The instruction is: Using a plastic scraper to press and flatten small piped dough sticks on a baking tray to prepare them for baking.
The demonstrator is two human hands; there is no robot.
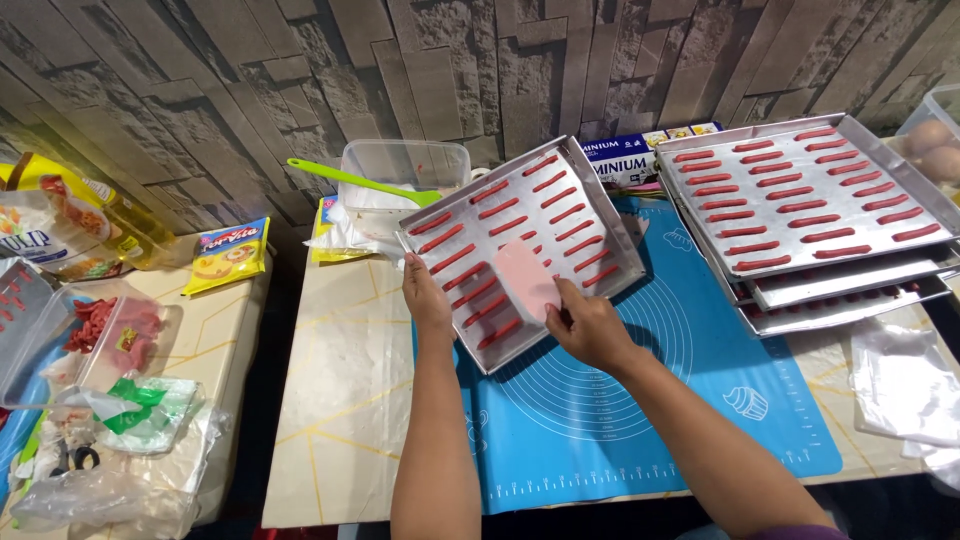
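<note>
A metal baking tray (610, 262) tilted at an angle carries rows of small red dough sticks (566, 214). My left hand (425, 296) grips the tray's left edge and lifts that side off the blue silicone mat (640, 410). My right hand (588, 325) holds a flat pink scraper (526, 278) pressed onto the tray's surface among the sticks.
A stack of metal trays (880, 270) with more red sticks sits at the right. Behind are a clear plastic tub (400, 165) with a green spatula (355, 182), a foil box (640, 152) and yellow packets (226, 255). Bags and wrappers crowd the left table (215, 330).
</note>
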